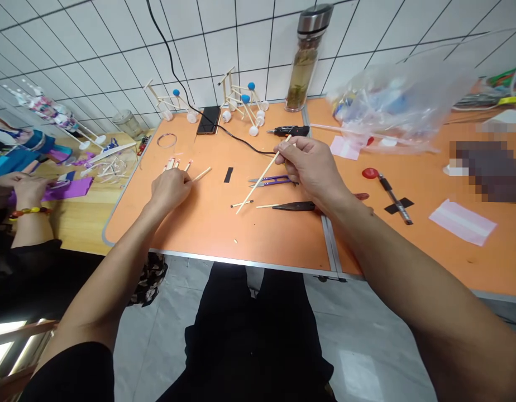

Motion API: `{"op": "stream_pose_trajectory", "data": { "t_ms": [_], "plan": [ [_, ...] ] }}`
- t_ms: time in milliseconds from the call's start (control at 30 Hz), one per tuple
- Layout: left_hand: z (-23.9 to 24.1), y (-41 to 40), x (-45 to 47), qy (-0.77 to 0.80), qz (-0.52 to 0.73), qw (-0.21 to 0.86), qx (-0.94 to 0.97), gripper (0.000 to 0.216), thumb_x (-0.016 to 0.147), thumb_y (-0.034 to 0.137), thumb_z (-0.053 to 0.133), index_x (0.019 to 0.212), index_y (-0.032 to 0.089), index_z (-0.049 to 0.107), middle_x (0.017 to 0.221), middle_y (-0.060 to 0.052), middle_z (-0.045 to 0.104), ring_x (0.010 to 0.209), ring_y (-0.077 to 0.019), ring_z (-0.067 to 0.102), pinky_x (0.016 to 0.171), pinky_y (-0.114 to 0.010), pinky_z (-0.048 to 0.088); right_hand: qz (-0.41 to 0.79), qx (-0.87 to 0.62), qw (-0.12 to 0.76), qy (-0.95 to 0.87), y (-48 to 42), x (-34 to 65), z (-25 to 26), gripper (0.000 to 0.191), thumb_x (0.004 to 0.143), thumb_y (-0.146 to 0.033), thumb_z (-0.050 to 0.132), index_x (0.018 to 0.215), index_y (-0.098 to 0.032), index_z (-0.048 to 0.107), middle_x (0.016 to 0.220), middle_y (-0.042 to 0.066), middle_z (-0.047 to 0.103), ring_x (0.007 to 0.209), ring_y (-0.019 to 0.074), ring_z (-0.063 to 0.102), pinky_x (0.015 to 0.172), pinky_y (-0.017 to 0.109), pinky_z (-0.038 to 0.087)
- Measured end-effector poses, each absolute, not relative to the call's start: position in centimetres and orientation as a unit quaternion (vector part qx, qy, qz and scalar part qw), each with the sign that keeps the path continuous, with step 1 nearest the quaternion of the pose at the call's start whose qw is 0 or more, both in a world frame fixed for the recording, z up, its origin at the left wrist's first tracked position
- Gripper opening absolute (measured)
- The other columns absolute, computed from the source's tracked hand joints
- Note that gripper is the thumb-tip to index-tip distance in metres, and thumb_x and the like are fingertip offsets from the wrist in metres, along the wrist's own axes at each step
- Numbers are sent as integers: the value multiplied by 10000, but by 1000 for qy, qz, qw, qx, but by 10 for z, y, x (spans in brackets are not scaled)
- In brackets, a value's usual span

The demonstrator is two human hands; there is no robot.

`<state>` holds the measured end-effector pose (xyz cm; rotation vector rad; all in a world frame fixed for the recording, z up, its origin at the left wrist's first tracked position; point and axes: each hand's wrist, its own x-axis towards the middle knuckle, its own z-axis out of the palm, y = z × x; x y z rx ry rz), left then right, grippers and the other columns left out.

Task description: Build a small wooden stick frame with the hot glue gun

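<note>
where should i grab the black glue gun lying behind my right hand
Probably the black body of the glue gun, coming from above: it lies flat on the orange table with its pointed tip facing left, so stay right of that end.

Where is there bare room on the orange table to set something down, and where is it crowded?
Bare: the orange table's front strip between the left hand with its short stick and the pliers; also the front edge by the pink paper. Crowded: around the right hand, long stick and scissors, and the back by the plastic bag.
</note>
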<state>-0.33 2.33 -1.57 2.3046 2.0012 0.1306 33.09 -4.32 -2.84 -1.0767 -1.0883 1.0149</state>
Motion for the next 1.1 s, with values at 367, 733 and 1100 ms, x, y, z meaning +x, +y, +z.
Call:
{"op": "stream_pose_trajectory", "data": {
  "t_ms": [367, 733, 1100],
  "plan": [
    [2, -15, 136, 406, 235, 528, 708, 203, 998, 333, 769, 943, 140, 744, 938, -104, 833, 738, -141, 721, 677, -240, 527, 375, -483, 601, -515, -51, 317, -26, 410, 952, -530, 849, 773, -197, 691, 749, 6, 658, 597, 97, 434, 531, 256, 314],
    [-12, -12, 160, 376, 335, 627, 594, 260, 983, 389, 843, 1023, 154, 740, 867, -61, 834, 606, -111, 721, 585, -199, 577, 480, -445, 626, -424, -38, 333, -35, 536, 897, -740, 860, 971, -224, 737, 855, 9, 657, 659, 109, 510, 555, 232, 447],
    [-25, -22, 163, 375, 305, 666, 568, 363, 902, 476, 907, 943, 138, 782, 941, -93, 842, 698, -150, 788, 623, -233, 636, 460, -478, 617, -425, -43, 332, -42, 666, 742, -849, 900, 961, -229, 795, 628, -46, 560, 592, 135, 551, 597, 286, 502]
  ]
}}
